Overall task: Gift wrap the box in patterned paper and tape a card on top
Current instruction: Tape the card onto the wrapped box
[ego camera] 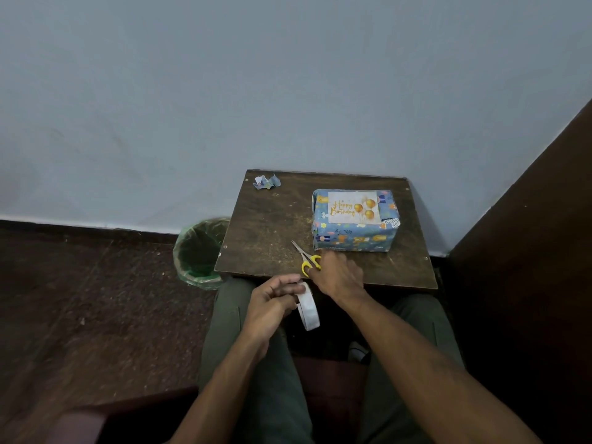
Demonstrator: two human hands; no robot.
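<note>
Wrapping done, birthday card (352,207) sits atop the box (355,237); left hand (272,302) grips tape roll (308,307), right hand (336,277) seemingly grasping scissors (308,259), taping apparently remains.

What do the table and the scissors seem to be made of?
Table: likely dark wood or laminate board, matte and worn, with pale scuffs. Scissors: shiny grey blades, probably metal; glossy yellow handles, probably plastic, touched by the right hand.
</note>
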